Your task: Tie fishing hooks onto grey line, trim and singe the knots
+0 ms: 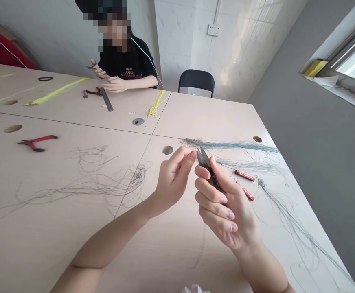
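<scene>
My left hand (174, 175) is closed in a pinch on a thin dark cord, whose tiny end shows at the fingertips. Wrapped in my right hand (226, 199) are black thread snips (206, 160), blades pointing up and away from me. Their tips are right beside my left fingertips; whether they touch the cord I cannot tell. A loose strand (203, 240) hangs or lies below my hands. Just beyond them stretches a bundle of blue-grey cords (235, 145) with tangled ends. Two red lighters (244, 175) lie to the right of my right hand, one partly hidden by it.
More grey cords (73, 189) spread at left, and another bundle (287, 213) at right. Red-handled pliers (38, 143) lie far left. Across the table (128, 248), a person (128, 65) sits by a steel ruler (106, 99) and yellow cords (156, 105). A black chair (196, 79) stands behind.
</scene>
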A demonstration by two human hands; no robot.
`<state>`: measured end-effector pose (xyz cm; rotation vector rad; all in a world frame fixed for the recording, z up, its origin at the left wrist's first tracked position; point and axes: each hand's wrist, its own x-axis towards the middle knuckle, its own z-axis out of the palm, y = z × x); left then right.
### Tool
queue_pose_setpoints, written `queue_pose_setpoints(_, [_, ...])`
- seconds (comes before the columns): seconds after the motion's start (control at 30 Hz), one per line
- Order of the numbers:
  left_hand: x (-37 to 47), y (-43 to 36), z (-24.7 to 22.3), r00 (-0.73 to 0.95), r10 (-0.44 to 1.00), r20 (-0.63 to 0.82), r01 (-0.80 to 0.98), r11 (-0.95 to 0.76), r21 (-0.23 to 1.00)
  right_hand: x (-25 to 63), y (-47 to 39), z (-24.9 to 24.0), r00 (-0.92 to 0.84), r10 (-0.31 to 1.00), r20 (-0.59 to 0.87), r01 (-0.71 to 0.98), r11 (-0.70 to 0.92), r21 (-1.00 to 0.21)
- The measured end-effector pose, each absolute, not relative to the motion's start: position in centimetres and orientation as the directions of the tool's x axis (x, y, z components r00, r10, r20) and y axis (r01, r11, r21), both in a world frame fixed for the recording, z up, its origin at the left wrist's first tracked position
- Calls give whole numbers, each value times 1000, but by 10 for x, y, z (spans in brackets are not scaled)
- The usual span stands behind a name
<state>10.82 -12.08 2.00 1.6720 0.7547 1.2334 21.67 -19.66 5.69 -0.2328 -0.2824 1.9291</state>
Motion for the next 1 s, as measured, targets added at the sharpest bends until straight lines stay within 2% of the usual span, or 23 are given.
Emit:
queue_pose_setpoints(0.57, [109, -121, 19, 316, 858, 404, -43, -413, 910, 217, -197, 58, -343, 935, -89, -863, -351, -363])
queue_pose_setpoints(0.83, [109, -119, 18, 335, 856, 394, -45, -403, 914, 218, -196, 57, -357, 932, -60, -872, -356, -335])
queue_pose_setpoints(1.0, [109, -119, 16, 329, 856, 399, -48, -406, 912, 218, -196, 58, -348, 934, -76, -864, -351, -361])
